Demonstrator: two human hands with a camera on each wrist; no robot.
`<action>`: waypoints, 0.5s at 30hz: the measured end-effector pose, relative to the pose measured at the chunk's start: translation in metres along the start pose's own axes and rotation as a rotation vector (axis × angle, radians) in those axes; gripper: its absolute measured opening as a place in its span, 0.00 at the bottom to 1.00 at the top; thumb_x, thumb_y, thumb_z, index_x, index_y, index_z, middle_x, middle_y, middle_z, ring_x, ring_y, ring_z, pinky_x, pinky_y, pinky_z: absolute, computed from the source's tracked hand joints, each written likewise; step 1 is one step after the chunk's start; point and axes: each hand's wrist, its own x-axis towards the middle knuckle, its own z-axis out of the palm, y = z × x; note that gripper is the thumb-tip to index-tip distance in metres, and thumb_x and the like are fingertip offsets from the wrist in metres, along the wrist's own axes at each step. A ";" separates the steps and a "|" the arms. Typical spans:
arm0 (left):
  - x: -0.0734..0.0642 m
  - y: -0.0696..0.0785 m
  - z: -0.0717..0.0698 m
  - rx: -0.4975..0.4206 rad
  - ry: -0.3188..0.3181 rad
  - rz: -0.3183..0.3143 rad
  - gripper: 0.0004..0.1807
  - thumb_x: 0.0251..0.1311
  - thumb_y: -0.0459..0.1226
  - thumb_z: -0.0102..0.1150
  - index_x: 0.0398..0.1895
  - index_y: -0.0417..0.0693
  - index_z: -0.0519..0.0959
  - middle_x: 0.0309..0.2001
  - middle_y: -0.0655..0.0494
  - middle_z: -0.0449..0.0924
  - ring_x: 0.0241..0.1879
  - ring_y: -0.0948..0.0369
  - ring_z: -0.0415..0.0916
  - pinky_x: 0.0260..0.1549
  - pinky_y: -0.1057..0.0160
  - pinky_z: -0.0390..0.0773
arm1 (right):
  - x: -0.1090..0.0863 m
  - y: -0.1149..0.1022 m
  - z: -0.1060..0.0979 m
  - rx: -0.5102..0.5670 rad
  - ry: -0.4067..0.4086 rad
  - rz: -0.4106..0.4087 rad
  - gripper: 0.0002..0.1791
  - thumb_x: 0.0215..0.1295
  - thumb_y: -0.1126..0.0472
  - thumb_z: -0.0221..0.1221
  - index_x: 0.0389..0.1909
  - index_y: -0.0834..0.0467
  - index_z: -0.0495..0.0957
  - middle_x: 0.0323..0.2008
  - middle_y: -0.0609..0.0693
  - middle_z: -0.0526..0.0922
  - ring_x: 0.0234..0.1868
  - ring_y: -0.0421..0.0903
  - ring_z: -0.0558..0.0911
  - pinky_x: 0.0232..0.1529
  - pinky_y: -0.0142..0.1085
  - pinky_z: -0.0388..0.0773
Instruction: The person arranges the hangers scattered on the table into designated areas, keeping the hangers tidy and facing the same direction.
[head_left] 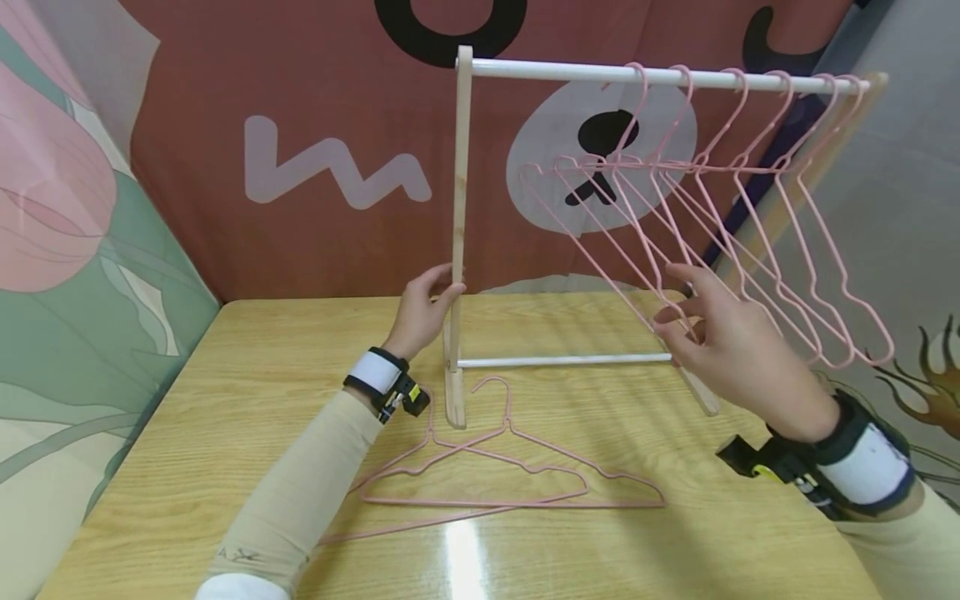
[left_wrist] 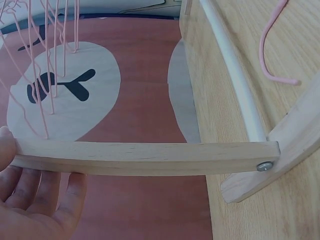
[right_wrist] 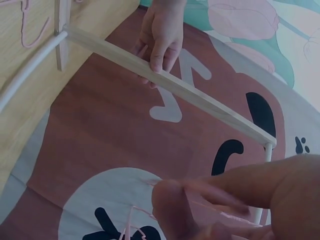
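A wooden clothes rack with a white top rail point(head_left: 555, 72) stands on the table. My left hand point(head_left: 425, 307) grips its left wooden post point(head_left: 461, 200), thumb in front and fingers behind, as the left wrist view confirms. Several pink clothes hangers hang from the rail towards its right end. At the near lower corner of the leftmost hanger point(head_left: 642, 93), my right hand point(head_left: 723, 342) has its fingers curled round the thin frame. The right hand is blurred in its wrist view and hides part of that corner.
Two more pink hangers lie overlapping on the table in front of the rack, one point(head_left: 626, 505) partly across the other point(head_left: 420, 525). A white lower bar point(head_left: 562, 361) joins the rack's feet. Printed cloth point(head_left: 337, 83) hangs close behind.
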 end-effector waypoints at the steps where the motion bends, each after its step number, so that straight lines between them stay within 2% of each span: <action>1: 0.000 0.000 0.000 0.002 0.000 -0.002 0.20 0.74 0.36 0.57 0.65 0.38 0.76 0.53 0.40 0.82 0.53 0.49 0.79 0.52 0.50 0.83 | 0.000 0.000 0.001 -0.001 -0.001 -0.001 0.36 0.71 0.67 0.62 0.75 0.62 0.56 0.44 0.65 0.86 0.25 0.42 0.84 0.19 0.33 0.77; 10: -0.001 0.002 -0.001 0.016 -0.002 -0.014 0.20 0.74 0.36 0.57 0.65 0.38 0.76 0.53 0.42 0.82 0.53 0.50 0.79 0.53 0.51 0.83 | -0.005 0.003 0.005 -0.021 -0.033 -0.014 0.39 0.70 0.62 0.64 0.76 0.62 0.56 0.44 0.62 0.87 0.22 0.41 0.79 0.17 0.33 0.73; 15: -0.001 0.003 -0.001 0.017 -0.005 -0.013 0.21 0.74 0.36 0.57 0.66 0.38 0.76 0.54 0.41 0.82 0.54 0.50 0.78 0.53 0.51 0.83 | -0.008 0.008 0.011 -0.020 -0.030 -0.031 0.45 0.65 0.58 0.70 0.75 0.64 0.56 0.43 0.63 0.87 0.25 0.43 0.83 0.19 0.33 0.76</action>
